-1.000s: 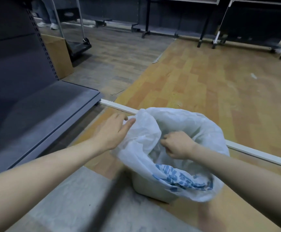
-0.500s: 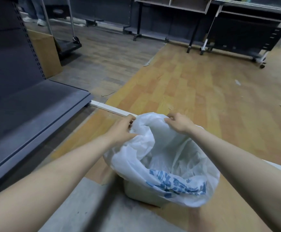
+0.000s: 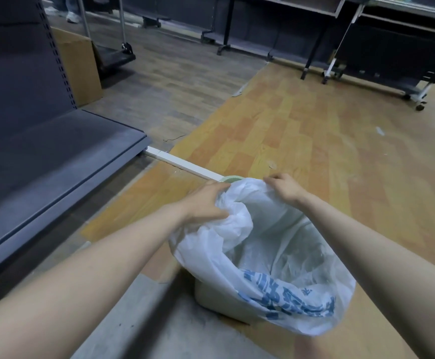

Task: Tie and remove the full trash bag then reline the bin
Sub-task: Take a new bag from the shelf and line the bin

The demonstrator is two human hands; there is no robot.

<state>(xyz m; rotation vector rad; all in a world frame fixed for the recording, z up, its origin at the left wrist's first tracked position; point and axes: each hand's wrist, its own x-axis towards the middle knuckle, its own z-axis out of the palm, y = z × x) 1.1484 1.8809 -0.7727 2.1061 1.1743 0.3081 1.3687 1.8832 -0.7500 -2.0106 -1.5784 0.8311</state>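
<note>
**A:** Status on the bin?

**B:** Bin [image 3: 211, 297] sits on the floor [image 3: 315, 151] close in front of the person, pale body showing low on the near-left side, a bit of green rim peeking out at the far edge. White bag [image 3: 276, 255] with blue print is in it, its top draped over the near rim.

**A:** Hands?

**B:** Both on the bag's top edge at the far side. Left hand [image 3: 206, 203] has fingers curled round a bunched wad of plastic. Right hand [image 3: 285, 187] pinches the edge just beside it, fingers bent down over the film. Hands near each other, not touching.

**A:** Which step?

**B:** My read: gathering the mouth, ahead of the tie. Far edge is off the rim and bunched; near edge not yet lifted. No knot.

**A:** Is the bag full?

**B:** Can't tell. The inside looks mostly like crumpled film; contents are hidden by the folds.

**A:** Next move?

**B:** Free the near edge from the rim, bring all of it into one bunch, then twist or cross two ends to knot. Film is thin and slack, so a firm grip close to the bunch and no sharp tug, or it may tear. The bin looks light; it may ride up with the bag on the lift.

**A:** Anything nearby?

**B:** Grey shelf unit [image 3: 55, 164] to the left, white strip [image 3: 182, 163] on the floor behind the bin. Neither is in the way.
</note>
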